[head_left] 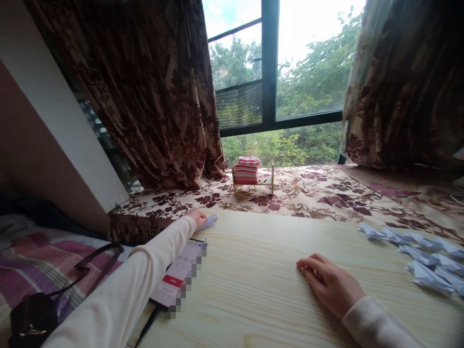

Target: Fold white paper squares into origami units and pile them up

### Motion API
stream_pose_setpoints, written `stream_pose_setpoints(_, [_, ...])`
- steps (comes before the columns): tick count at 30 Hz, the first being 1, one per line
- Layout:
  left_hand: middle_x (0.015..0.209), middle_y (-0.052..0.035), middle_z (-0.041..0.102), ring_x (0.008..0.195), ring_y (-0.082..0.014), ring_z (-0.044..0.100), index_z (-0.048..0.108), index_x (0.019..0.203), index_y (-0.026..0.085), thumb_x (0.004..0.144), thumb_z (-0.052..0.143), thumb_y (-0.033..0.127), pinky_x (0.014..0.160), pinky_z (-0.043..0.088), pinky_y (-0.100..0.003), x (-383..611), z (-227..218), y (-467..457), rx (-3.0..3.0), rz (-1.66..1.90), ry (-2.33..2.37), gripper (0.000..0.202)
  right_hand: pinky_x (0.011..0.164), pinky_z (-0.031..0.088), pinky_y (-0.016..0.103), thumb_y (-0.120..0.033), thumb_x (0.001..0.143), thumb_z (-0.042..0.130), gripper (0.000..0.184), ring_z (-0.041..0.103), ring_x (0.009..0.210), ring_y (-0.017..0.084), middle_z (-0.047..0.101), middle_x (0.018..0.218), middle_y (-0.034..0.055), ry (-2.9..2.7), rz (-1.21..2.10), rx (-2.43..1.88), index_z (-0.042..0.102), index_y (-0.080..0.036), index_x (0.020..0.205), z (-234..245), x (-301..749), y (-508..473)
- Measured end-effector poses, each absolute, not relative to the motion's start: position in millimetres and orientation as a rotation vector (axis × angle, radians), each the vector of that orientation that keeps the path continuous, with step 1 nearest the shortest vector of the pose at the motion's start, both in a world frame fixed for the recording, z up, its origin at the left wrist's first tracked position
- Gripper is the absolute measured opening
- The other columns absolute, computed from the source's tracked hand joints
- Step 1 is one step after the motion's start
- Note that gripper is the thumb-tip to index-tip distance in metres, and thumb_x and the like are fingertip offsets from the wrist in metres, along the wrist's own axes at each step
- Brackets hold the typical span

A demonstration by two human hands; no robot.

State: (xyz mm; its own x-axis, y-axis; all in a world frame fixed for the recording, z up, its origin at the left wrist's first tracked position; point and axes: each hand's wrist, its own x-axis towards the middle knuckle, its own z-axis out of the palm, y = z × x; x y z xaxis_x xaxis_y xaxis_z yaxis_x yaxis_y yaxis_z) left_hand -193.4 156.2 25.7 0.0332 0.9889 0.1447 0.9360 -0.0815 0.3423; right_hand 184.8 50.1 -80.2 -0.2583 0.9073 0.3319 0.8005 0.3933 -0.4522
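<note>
At the table's far left edge, my left hand (pixel 197 217) is closed on pale paper (pixel 210 221). The paper lies low over the tabletop, and my fingers hide its near end. My right hand (pixel 331 280) rests on the light wooden table (pixel 253 290), its fingers bent together and nothing visible in them. Several folded white paper pieces with pointed ends (pixel 431 280) lie in loose rows to the right of that hand. Beneath my left forearm is a tablet or large phone (pixel 181 268) showing a running timer, partly covered by the sleeve.
Beyond the table is a sill with a flowered cloth (pixel 311 193). On it a small wooden rack (pixel 271 179) holds a stack of pink-and-white striped cloths (pixel 247 170). A black cable (pixel 148 326) runs from the device. A dark bag (pixel 34 316) lies on the plaid bedding at left.
</note>
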Motion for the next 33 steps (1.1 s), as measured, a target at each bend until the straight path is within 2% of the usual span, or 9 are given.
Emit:
stream_pose_setpoints(6, [0.116,-0.0080,0.055,0.097,-0.0215,0.058,0.053,0.115,0.015,0.087,0.054,0.031,0.080,0.050,-0.041,-145,89,130,1.748,1.020,1.708,0.032,0.057,0.049,0.028,-0.041,0.081,0.045,0.029,0.060,0.057,0.016,0.064,0.082,0.0047,-1.958,0.397,-1.345,0.066,-0.025,0.091,-76,185,48])
stream_pose_setpoints(8, [0.113,-0.0077,0.057,0.096,-0.0211,0.058,0.054,0.113,0.015,0.087,0.053,0.033,0.080,0.050,-0.040,-107,87,104,1.643,1.156,1.518,0.032,0.058,0.050,0.029,-0.046,0.080,0.047,0.033,0.059,0.059,0.016,0.064,0.081,0.0056,-1.793,0.533,-1.287,0.066,-0.023,0.094,-68,184,45])
stream_pose_setpoints(10, [0.099,-0.0071,0.065,0.089,-0.0184,0.061,0.063,0.103,0.011,0.083,0.057,0.034,0.079,0.050,-0.033,-65,68,74,1.518,1.211,1.346,0.031,0.063,0.051,0.029,-0.052,0.077,0.051,0.042,0.063,0.075,0.020,0.067,0.088,0.0083,-1.595,0.731,-1.228,0.065,-0.021,0.101,-57,183,42])
stream_pose_setpoints(13, [0.080,-0.0097,0.068,0.071,-0.0174,0.062,0.069,0.089,0.008,0.072,0.063,0.046,0.067,0.051,-0.032,-13,28,42,1.309,1.209,1.169,0.043,0.063,0.054,0.031,-0.062,0.073,0.053,0.057,0.063,0.082,0.025,0.069,0.094,0.0129,-1.450,1.016,-1.136,0.066,-0.016,0.105,-42,180,36])
stream_pose_setpoints(15, [0.074,-0.0088,0.067,0.064,-0.0151,0.060,0.069,0.085,0.008,0.065,0.066,0.052,0.063,0.051,-0.031,4,7,32,1.187,1.196,1.095,0.048,0.067,0.054,0.032,-0.060,0.070,0.059,0.054,0.063,0.083,0.026,0.069,0.096,0.0120,-1.471,1.124,-1.075,0.068,-0.016,0.100,-35,174,31])
stream_pose_setpoints(17, [0.070,-0.0067,0.065,0.060,-0.0127,0.057,0.069,0.080,0.009,0.058,0.071,0.051,0.060,0.049,-0.029,9,-4,30,1.103,1.164,1.045,0.047,0.076,0.052,0.034,-0.053,0.071,0.063,0.046,0.064,0.084,0.025,0.070,0.094,0.0099,-1.435,1.175,-0.982,0.069,-0.016,0.096,-35,167,28])
stream_pose_setpoints(20, [0.066,-0.0041,0.063,0.058,-0.0120,0.056,0.069,0.075,0.011,0.054,0.075,0.048,0.058,0.047,-0.027,6,-8,33,1.045,1.085,0.999,0.044,0.072,0.052,0.034,-0.046,0.070,0.068,0.037,0.065,0.077,0.023,0.072,0.083,0.0081,-1.374,1.285,-0.888,0.069,-0.014,0.089,-40,160,28])
stream_pose_setpoints(26, [0.064,-0.0046,0.065,0.060,-0.0160,0.059,0.070,0.073,0.010,0.046,0.081,0.039,0.058,0.046,-0.029,3,-17,44,1.031,0.879,0.959,0.041,0.072,0.052,0.036,-0.044,0.066,0.072,0.038,0.065,0.077,0.023,0.071,0.080,0.0078,-1.312,1.277,-0.903,0.068,-0.013,0.088,-49,166,36])
stream_pose_setpoints(33, [0.063,-0.0048,0.065,0.059,-0.0160,0.060,0.071,0.075,0.010,0.046,0.082,0.037,0.060,0.048,-0.030,2,-19,48,0.955,0.712,0.896,0.040,0.066,0.053,0.032,-0.044,0.064,0.073,0.040,0.065,0.070,0.019,0.071,0.077,0.0060,-1.257,1.317,-0.904,0.067,-0.014,0.091,-44,165,33])
